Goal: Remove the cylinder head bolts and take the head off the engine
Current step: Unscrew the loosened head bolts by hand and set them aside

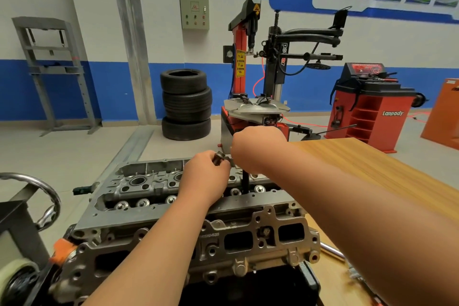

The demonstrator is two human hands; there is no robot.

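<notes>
The grey aluminium cylinder head sits on the engine block in front of me. My left hand hovers over the middle of the head and pinches the head of a dark bolt between its fingertips. My right hand is curled just right of it, and a black shaft hangs straight down from under it into the head. What the right hand grips at the top is hidden by the hand itself.
A wooden table stands to the right, with a chrome bar lying near its front edge. The engine stand's handwheel is at left. Stacked tyres, a tyre changer and a red wheel balancer stand behind.
</notes>
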